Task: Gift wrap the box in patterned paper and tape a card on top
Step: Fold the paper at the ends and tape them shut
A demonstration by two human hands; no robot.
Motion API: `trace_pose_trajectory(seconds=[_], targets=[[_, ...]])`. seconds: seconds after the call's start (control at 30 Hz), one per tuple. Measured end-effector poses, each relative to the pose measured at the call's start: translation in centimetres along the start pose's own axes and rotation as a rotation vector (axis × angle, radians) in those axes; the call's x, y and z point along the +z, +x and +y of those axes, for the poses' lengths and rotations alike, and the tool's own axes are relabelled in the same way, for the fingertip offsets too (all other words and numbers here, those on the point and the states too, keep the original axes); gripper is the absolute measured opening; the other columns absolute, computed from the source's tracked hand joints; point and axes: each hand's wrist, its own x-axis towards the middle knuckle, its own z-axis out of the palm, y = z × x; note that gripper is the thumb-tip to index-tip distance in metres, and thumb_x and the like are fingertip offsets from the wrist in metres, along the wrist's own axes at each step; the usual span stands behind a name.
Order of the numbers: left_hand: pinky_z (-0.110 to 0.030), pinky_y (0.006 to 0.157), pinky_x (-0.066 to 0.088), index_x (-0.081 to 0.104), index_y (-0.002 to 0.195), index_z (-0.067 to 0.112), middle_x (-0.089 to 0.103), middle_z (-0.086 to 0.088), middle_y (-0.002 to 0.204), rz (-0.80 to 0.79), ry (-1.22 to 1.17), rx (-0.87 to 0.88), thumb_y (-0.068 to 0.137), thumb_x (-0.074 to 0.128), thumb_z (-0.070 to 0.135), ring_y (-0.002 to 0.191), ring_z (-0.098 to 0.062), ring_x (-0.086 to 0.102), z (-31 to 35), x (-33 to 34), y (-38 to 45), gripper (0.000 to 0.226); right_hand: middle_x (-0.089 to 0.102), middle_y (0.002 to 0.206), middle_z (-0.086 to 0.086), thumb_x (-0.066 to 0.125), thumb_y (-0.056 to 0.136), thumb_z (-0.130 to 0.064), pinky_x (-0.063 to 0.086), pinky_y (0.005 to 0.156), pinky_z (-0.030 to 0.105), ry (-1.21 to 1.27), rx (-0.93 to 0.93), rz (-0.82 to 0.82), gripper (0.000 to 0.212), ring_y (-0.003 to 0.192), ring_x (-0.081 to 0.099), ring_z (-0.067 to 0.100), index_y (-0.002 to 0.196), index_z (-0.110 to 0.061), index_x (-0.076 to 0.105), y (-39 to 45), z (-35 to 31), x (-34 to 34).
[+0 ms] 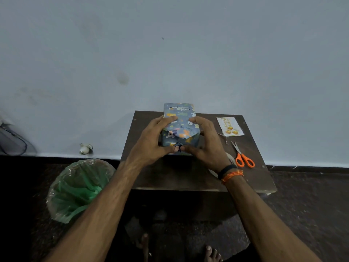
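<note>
The box point(180, 120), covered in blue paper with an animal pattern, stands on the small dark table point(251, 178) with its near end facing me. My left hand point(153, 140) grips its left side, fingers curled over the top and thumb pressing the folded flap on the near end. My right hand point(206, 142) grips the right side the same way, thumb on that flap. A white greeting card point(229, 126) with gold balloons lies flat on the table to the right of the box.
Orange-handled scissors point(243, 157) lie on the table's right part. A tape roll point(229, 157) is partly hidden under my right wrist. A bin lined with a green bag point(79, 188) stands on the floor at the left. The wall is just behind the table.
</note>
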Motion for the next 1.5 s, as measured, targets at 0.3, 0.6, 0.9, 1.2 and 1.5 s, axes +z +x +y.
trace_pose_trajectory(seconds=[0.3,0.6,0.9,1.2,1.5], targets=[[-0.010,0.094,0.045,0.057,0.142,0.027,0.060,0.002,0.129,0.060,0.090,0.046,0.074,0.082,0.044,0.113,0.000,0.057,0.3,-0.4,0.6,0.075,0.050,0.141,0.005,0.091,0.074,-0.032,0.038,0.101,0.007,0.014,0.012,0.077,0.078,0.131,0.047,0.010,0.142,-0.025,0.054,0.1,-0.7,-0.4],[-0.016,0.087,0.054,0.048,0.146,0.030,0.061,0.013,0.134,0.209,-0.063,-0.035,0.079,0.087,0.033,0.118,-0.002,0.059,1.5,0.2,0.8,0.078,0.060,0.138,0.005,0.091,0.074,-0.016,0.056,0.096,0.051,0.461,0.224,0.230,0.073,0.121,0.064,0.023,0.138,-0.022,0.057,0.5,-1.2,0.1],[-0.042,0.111,0.044,0.065,0.127,0.013,0.048,-0.007,0.134,0.316,-0.093,0.077,0.083,0.074,0.021,0.132,-0.020,0.050,3.6,0.5,1.4,0.046,0.067,0.129,0.020,0.077,0.086,-0.003,0.061,0.074,0.051,1.057,0.508,0.256,0.061,0.110,0.069,0.041,0.140,-0.007,0.049,-0.1,-4.7,2.5],[-0.035,0.099,0.054,0.061,0.131,0.014,0.054,-0.004,0.122,0.298,-0.019,0.131,0.081,0.085,0.020,0.114,-0.015,0.060,3.2,-0.6,2.4,0.056,0.071,0.126,0.002,0.083,0.081,-0.025,0.061,0.087,0.040,0.963,0.782,0.191,0.059,0.114,0.069,0.023,0.134,-0.022,0.058,-1.5,-5.1,2.7],[-0.034,0.095,0.056,0.069,0.120,0.017,0.069,0.009,0.120,0.141,-0.084,0.070,0.088,0.079,0.016,0.113,-0.010,0.065,2.9,-0.2,2.2,0.034,0.069,0.129,0.010,0.074,0.085,-0.018,0.048,0.110,0.042,1.262,0.752,0.009,0.048,0.121,0.063,0.026,0.131,-0.012,0.064,-3.7,-7.1,2.7]])
